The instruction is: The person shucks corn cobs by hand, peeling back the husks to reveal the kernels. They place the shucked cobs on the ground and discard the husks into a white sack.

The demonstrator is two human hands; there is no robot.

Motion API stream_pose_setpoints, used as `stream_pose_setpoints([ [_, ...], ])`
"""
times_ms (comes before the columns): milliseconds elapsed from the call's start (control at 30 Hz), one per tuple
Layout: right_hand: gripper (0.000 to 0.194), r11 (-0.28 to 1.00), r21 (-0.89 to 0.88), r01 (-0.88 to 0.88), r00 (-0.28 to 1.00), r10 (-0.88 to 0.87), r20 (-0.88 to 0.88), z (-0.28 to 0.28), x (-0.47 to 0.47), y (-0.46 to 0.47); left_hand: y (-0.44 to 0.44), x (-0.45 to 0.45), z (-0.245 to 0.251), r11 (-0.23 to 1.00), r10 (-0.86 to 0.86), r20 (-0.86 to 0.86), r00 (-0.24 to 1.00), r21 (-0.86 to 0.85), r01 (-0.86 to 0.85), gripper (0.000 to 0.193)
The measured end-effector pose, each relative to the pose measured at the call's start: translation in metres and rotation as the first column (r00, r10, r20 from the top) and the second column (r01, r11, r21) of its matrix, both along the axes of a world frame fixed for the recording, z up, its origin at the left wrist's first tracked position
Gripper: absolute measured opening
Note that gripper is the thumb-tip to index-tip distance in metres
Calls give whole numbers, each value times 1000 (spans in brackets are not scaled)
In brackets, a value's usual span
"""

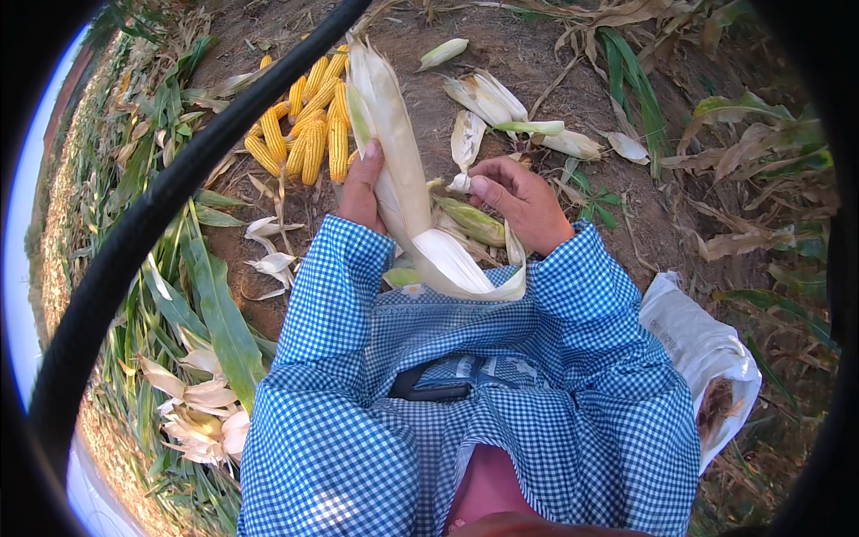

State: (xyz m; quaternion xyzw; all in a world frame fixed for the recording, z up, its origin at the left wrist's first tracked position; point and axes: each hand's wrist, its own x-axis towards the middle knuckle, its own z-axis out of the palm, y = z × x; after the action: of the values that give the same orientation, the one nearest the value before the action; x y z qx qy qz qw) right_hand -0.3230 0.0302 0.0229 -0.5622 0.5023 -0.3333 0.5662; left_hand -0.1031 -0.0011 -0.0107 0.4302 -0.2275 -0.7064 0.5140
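An ear of corn in its pale, dry husk [396,148] stands tilted before me, my left hand [362,188] closed around its side with the thumb on top. One broad husk leaf [463,265] is peeled away from it, bending down across my lap and curving up to my right hand [520,198]. The fingers of that hand are pinched together with the leaf's end under them; the exact grip is partly hidden. Just beyond these fingers lies a dry husk piece [466,141]. A greenish husked ear [473,220] lies between my hands, close to my lap.
Bare yellow corn cobs [312,134] are heaped on the soil at the upper left. Loose husks [486,97] lie ahead to the right. Cut corn stalks [215,295] cover the left side. A white woven sack [698,356] sits at my right. A black cable [181,181] crosses the view.
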Motion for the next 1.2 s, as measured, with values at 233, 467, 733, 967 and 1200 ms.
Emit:
stream_pose_setpoints([
  [233, 55, 995, 5, 101, 955, -98, 279, 11, -9, -6, 27, -25, 1, 890, -454, -12, 891, 45, 454, 64],
  [467, 42, 984, 128, 125, 948, -157, 278, 3, -19, -7, 28, -38, 12, 868, -467, 324, 823, -10, 496, 64],
  [733, 38, 977, 154, 149, 947, -186, 263, -2, -19, -9, 28, -36, 10, 880, -456, 311, 834, 16, 475, 54],
  [967, 41, 961, 179, 209, 918, -256, 304, 14, -22, -5, 26, -35, 8, 902, -428, 245, 870, 51, 430, 54],
  [1200, 37, 969, 162, 186, 943, -223, 247, -7, -25, -8, 39, -48, 0, 861, -368, 508, 779, -130, 491, 84],
])
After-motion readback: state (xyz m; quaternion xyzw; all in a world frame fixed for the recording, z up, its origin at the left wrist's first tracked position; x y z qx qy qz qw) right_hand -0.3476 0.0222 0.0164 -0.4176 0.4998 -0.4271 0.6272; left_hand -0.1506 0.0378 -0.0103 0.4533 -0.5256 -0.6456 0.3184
